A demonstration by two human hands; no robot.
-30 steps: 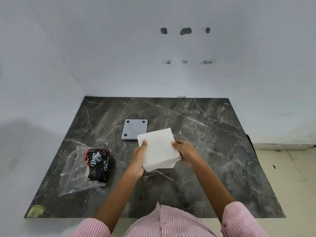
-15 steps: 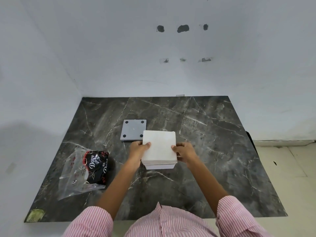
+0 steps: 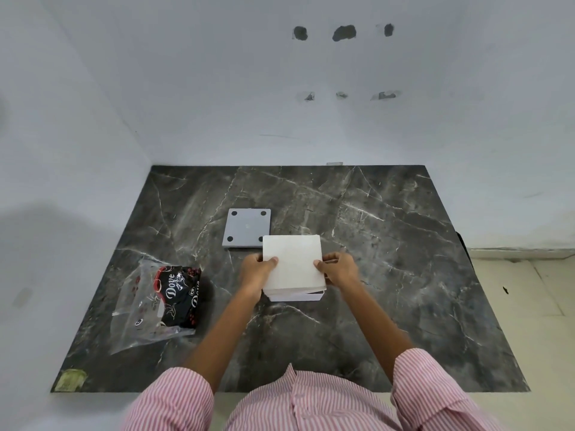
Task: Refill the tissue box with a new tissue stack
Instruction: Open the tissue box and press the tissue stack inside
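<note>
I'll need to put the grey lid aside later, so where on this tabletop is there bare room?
The tabletop is bare right of the right hand, and along its far edge behind the grey lid. It is crowded where the lid, tissue stack, left hand and plastic wrapper gather.

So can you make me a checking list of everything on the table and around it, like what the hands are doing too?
Surface: dark marble tabletop, stain at near-left corner.
Job's things: white tissue stack sitting in white tissue box, top still sticking out; grey box base plate lying beside, apart.
Clutter: empty plastic wrapper, left.
Hands: left hand and right hand hold the stack's sides.
Cables: nothing seen.
Surroundings: white walls with holes; tiled floor, right.
</note>
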